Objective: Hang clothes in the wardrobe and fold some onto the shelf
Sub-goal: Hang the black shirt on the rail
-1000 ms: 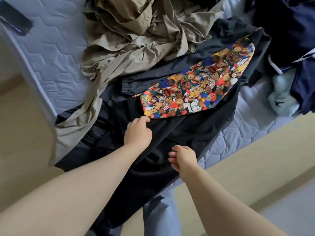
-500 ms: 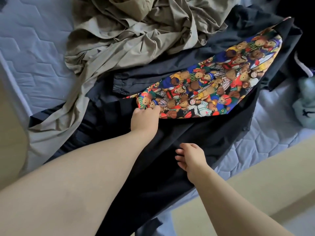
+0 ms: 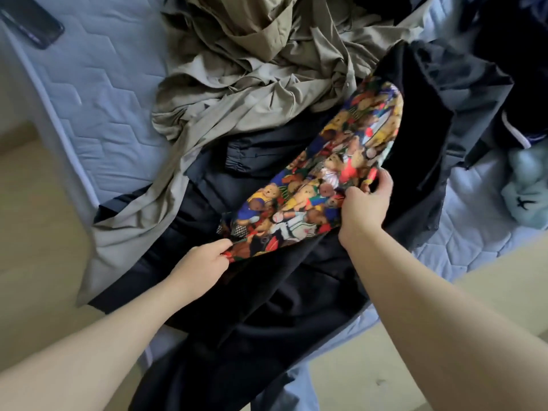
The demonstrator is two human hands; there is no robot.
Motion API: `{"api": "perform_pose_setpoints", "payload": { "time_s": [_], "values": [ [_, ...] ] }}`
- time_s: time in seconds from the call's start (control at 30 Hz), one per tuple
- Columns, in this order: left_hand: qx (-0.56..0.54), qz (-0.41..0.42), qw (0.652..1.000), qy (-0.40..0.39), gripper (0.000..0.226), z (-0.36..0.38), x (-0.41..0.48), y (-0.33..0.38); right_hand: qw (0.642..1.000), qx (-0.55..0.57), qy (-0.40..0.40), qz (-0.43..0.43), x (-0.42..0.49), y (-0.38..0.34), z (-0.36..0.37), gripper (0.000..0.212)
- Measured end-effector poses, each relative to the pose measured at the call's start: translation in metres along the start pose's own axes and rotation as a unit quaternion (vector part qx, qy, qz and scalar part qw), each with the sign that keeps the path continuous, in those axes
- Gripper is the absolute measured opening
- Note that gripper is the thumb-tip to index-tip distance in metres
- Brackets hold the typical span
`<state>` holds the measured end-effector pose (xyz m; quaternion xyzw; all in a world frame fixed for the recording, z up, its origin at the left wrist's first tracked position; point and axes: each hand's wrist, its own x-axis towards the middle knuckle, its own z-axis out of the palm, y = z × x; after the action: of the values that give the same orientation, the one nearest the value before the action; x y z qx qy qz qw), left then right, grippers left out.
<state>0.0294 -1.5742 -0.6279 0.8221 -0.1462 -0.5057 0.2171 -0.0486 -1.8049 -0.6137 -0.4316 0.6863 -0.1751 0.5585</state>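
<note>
The left hand [image 3: 204, 264] is pinching the near edge of the teddy-bear-print lining [image 3: 320, 179]. The right hand [image 3: 366, 204] is gripping the lining's edge further up, fingers curled round the fabric. The black jacket [image 3: 296, 307] is lying on the mattress [image 3: 98, 93], its lower part hanging over the bed's edge, with a khaki garment [image 3: 252, 93] overlapping its far side. Lifting from here is risking two things, as I judge it: the khaki piece being dragged along, and the left hand's thin pinch slipping, letting the jacket slide off the bed.
</note>
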Motion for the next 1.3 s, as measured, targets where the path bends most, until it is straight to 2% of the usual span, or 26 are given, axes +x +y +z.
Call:
{"api": "perform_pose_setpoints", "payload": {
  "time_s": [0.03, 0.1, 0.17, 0.2, 0.23, 0.33, 0.47, 0.53, 0.6, 0.67, 0.77, 0.83, 0.9, 0.97, 1.03, 1.1, 1.13, 1.17, 1.23, 1.3],
  "values": [
    [-0.038, -0.032, 0.999, 0.018, 0.019, -0.003, -0.004, -0.008, 0.997, -0.053, -0.044, -0.031, -0.010, 0.003, 0.007, 0.055],
    [-0.163, -0.113, 0.978, 0.059, 0.021, -0.009, -0.006, -0.017, 0.983, -0.105, -0.145, -0.030, -0.032, 0.014, 0.022, 0.054],
    [-0.324, -0.175, 0.925, 0.098, 0.020, -0.016, -0.005, -0.015, 0.965, -0.152, -0.212, -0.008, -0.057, 0.030, 0.033, 0.052],
    [-0.374, -0.180, 0.903, 0.110, 0.019, -0.017, -0.003, -0.012, 0.956, -0.174, -0.235, 0.005, -0.067, 0.042, 0.035, 0.052],
    [-0.391, -0.174, 0.896, 0.115, 0.025, -0.019, 0.002, -0.010, 0.948, -0.193, -0.252, 0.016, -0.078, 0.055, 0.035, 0.051],
    [-0.383, -0.134, 0.909, 0.095, 0.044, -0.017, 0.017, -0.001, 0.924, -0.234, -0.298, 0.041, -0.105, 0.088, 0.025, 0.050],
    [-0.384, -0.068, 0.920, 0.033, 0.041, -0.008, 0.028, 0.006, 0.880, -0.270, -0.389, 0.051, -0.123, 0.104, 0.015, 0.054],
    [-0.295, -0.049, 0.953, 0.044, 0.041, -0.005, 0.033, 0.002, 0.858, -0.291, -0.420, 0.044, -0.121, 0.099, 0.013, 0.050],
    [-0.206, -0.028, 0.977, 0.056, 0.027, -0.008, 0.034, -0.001, 0.852, -0.266, -0.448, 0.054, -0.115, 0.090, 0.008, 0.036],
    [-0.150, -0.007, 0.985, 0.085, 0.018, -0.014, 0.034, -0.004, 0.884, -0.194, -0.422, 0.059, -0.108, 0.079, 0.005, 0.023],
    [-0.105, -0.004, 0.984, 0.143, 0.017, -0.025, 0.025, -0.007, 0.954, -0.111, -0.275, 0.041, -0.099, 0.065, 0.011, 0.004],
    [-0.140, 0.004, 0.982, 0.127, 0.022, -0.028, 0.011, -0.011, 0.972, -0.051, -0.219, 0.065, -0.093, 0.057, 0.021, 0.041],
    [-0.154, 0.028, 0.986, 0.060, 0.032, -0.030, -0.007, -0.012, 0.978, -0.011, -0.195, 0.080, -0.088, 0.048, 0.035, 0.073],
    [-0.136, 0.050, 0.989, -0.023, 0.038, -0.034, -0.021, -0.013, 0.978, -0.074, -0.182, 0.067, -0.087, 0.048, 0.047, 0.082],
    [-0.147, 0.054, 0.981, -0.116, 0.036, -0.039, -0.028, -0.017, 0.977, -0.144, -0.148, 0.054, -0.087, 0.054, 0.054, 0.062],
    [-0.202, 0.029, 0.965, -0.164, 0.019, -0.043, -0.030, -0.016, 0.982, -0.133, -0.121, 0.061, -0.089, 0.059, 0.053, 0.036],
    [-0.250, -0.001, 0.956, -0.154, 0.018, -0.044, -0.029, -0.015, 0.984, -0.107, -0.117, 0.079, -0.091, 0.060, 0.051, 0.024],
    [-0.305, -0.040, 0.943, -0.126, 0.028, -0.044, -0.026, -0.015, 0.984, -0.089, -0.113, 0.102, -0.094, 0.062, 0.048, 0.018],
    [-0.372, -0.085, 0.922, -0.065, 0.035, -0.042, -0.018, -0.014, 0.979, -0.082, -0.122, 0.144, -0.099, 0.067, 0.042, 0.022],
    [-0.373, -0.075, 0.922, -0.063, 0.021, -0.037, -0.013, -0.009, 0.969, -0.082, -0.151, 0.180, -0.109, 0.069, 0.037, 0.028]
  ]
}}
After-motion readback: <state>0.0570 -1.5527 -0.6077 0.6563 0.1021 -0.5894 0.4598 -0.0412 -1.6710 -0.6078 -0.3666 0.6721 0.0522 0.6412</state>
